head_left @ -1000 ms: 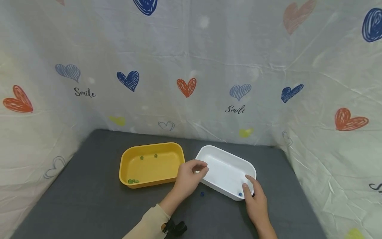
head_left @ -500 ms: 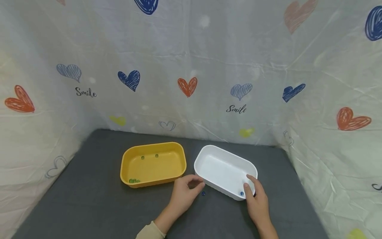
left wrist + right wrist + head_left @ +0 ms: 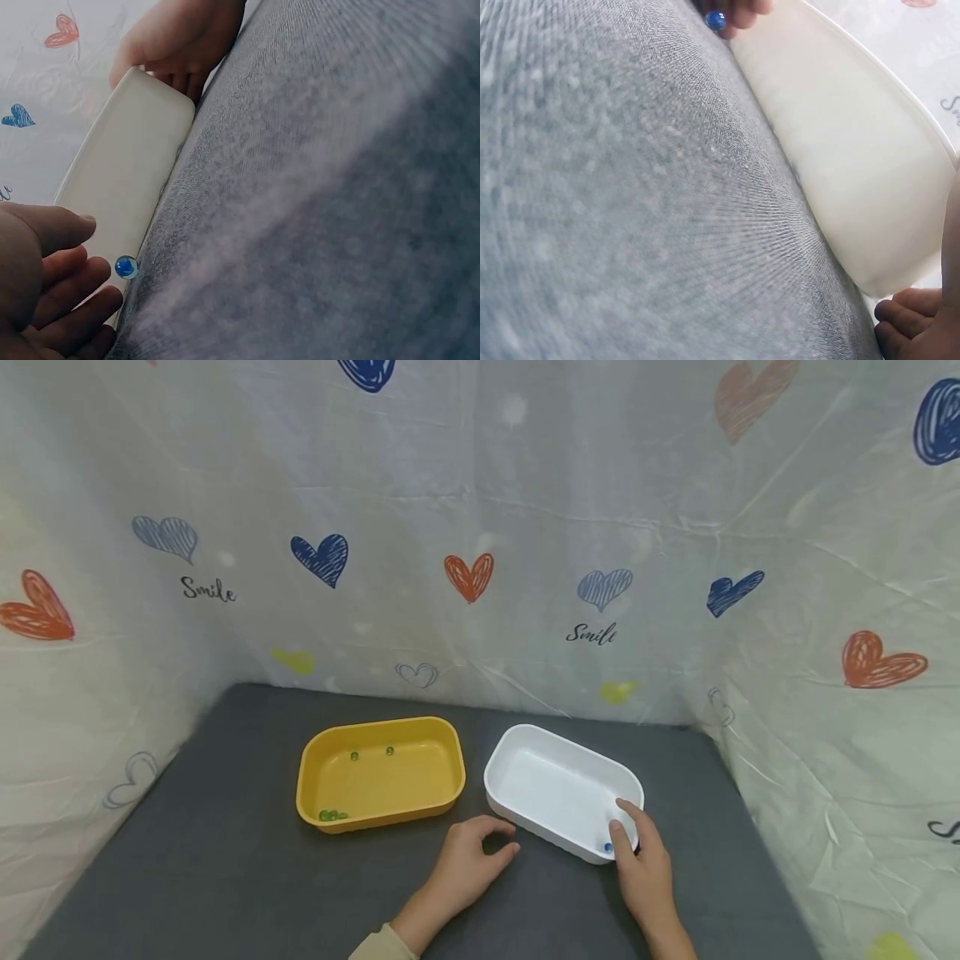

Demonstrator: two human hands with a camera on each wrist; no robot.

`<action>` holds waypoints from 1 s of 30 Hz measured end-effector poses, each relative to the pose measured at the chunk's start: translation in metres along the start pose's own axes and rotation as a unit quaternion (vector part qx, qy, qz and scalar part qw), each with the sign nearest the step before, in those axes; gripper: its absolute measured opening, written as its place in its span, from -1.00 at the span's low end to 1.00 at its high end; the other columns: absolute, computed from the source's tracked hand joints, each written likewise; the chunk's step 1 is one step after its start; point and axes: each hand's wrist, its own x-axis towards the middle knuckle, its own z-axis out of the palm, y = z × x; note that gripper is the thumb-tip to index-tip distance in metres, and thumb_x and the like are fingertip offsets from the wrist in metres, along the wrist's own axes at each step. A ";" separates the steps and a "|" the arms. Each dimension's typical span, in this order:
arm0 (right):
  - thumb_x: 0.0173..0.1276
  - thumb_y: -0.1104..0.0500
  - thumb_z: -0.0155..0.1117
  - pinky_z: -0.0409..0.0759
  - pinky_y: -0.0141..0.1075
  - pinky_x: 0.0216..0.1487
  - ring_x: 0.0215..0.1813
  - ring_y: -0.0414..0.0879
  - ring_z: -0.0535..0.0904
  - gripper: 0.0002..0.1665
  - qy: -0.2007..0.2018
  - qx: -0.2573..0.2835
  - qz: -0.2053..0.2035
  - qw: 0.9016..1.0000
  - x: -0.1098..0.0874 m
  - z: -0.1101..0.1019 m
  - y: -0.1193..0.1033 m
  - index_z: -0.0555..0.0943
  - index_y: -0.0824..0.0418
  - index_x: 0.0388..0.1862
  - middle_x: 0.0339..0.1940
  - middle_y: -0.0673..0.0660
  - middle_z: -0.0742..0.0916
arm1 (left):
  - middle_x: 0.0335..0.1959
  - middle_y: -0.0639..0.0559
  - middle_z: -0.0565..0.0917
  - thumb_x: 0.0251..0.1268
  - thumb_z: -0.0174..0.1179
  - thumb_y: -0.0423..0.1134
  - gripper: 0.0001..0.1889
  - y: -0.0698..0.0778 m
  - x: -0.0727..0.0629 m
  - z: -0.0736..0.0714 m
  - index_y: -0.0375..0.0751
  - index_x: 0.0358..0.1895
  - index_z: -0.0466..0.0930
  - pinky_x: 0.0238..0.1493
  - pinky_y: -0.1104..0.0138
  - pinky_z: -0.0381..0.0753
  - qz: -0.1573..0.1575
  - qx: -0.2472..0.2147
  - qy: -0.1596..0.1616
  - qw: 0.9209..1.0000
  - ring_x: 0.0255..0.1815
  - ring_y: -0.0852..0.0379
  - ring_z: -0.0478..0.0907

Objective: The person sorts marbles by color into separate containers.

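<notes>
My left hand [image 3: 468,860] hovers low over the table by the near side of a white tray [image 3: 558,793], with thumb and fingertips apart and nothing pinched. Right by its fingertips, in the left wrist view, is a clear glass marble [image 3: 127,267] with a blue core, on the table just outside the tray; the left hand hides it in the head view. At the tray's right end my right hand [image 3: 645,868] grips the rim, thumb on top and other fingers against the outside. Inside the tray, near that thumb, lies another blue marble [image 3: 608,847].
A yellow tray [image 3: 382,814] stands to the left of the white one, holding several green marbles [image 3: 330,816]. Both sit on a dark grey cloth-covered table [image 3: 225,860]. A white curtain [image 3: 525,527] printed with hearts hangs behind and at the sides.
My left hand has drawn back from over the white tray's left end and come down to the table beside the loose marble. The right hand keeps its grip on the tray.
</notes>
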 end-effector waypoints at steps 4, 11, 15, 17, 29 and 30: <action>0.72 0.10 0.24 0.21 -0.51 0.38 0.56 0.16 0.47 -0.56 0.001 0.004 -0.003 1.000 0.000 0.000 -0.002 0.64 0.19 0.45 0.47 0.27 0.65 | 0.01 0.12 0.82 0.39 0.54 -0.25 -0.80 -0.003 -0.001 0.001 -0.15 0.02 0.87 0.17 0.15 0.73 0.011 0.016 -0.016 1.000 0.10 0.16 0.74; 0.74 0.07 0.21 0.30 -0.15 0.47 0.58 0.18 0.45 -0.55 -0.010 -0.004 0.010 1.000 0.001 -0.001 -0.005 0.62 0.18 0.47 0.49 0.28 0.63 | 0.13 0.06 0.79 0.41 0.50 -0.31 -0.75 -0.009 0.000 0.001 -0.16 0.09 0.85 0.26 0.10 0.70 0.030 0.040 -0.046 0.998 0.21 0.09 0.71; 0.74 0.06 0.21 0.31 -0.05 0.47 0.58 0.17 0.44 -0.54 -0.011 -0.009 0.014 1.000 0.000 -0.001 -0.005 0.62 0.18 0.48 0.50 0.28 0.63 | 0.16 0.07 0.78 0.43 0.49 -0.30 -0.77 -0.012 -0.001 0.000 -0.12 0.09 0.85 0.30 0.08 0.68 0.039 0.078 -0.064 0.994 0.26 0.06 0.69; 0.74 0.06 0.21 0.30 -0.16 0.46 0.58 0.16 0.45 -0.55 -0.009 -0.010 0.014 1.000 -0.001 -0.001 -0.004 0.63 0.17 0.47 0.50 0.26 0.63 | 0.17 0.06 0.78 0.44 0.49 -0.29 -0.78 -0.012 -0.001 0.000 -0.10 0.08 0.85 0.31 0.07 0.67 0.048 0.097 -0.067 0.992 0.28 0.04 0.69; 0.75 0.04 0.20 0.31 0.06 0.50 0.59 0.19 0.43 -0.53 -0.012 -0.013 0.018 1.000 0.000 0.000 -0.001 0.61 0.19 0.48 0.51 0.30 0.61 | 0.16 0.07 0.79 0.47 0.46 -0.33 -0.83 -0.016 -0.004 0.001 -0.07 0.03 0.87 0.30 0.12 0.68 0.094 0.131 -0.053 0.985 0.27 0.06 0.69; 0.75 0.03 0.19 0.30 0.13 0.49 0.60 0.20 0.42 -0.53 -0.013 -0.013 0.018 1.000 0.001 -0.001 -0.002 0.61 0.19 0.48 0.52 0.30 0.61 | 0.16 0.06 0.79 0.47 0.46 -0.34 -0.83 -0.016 -0.004 0.001 -0.07 0.03 0.88 0.29 0.13 0.68 0.096 0.131 -0.052 0.985 0.27 0.06 0.70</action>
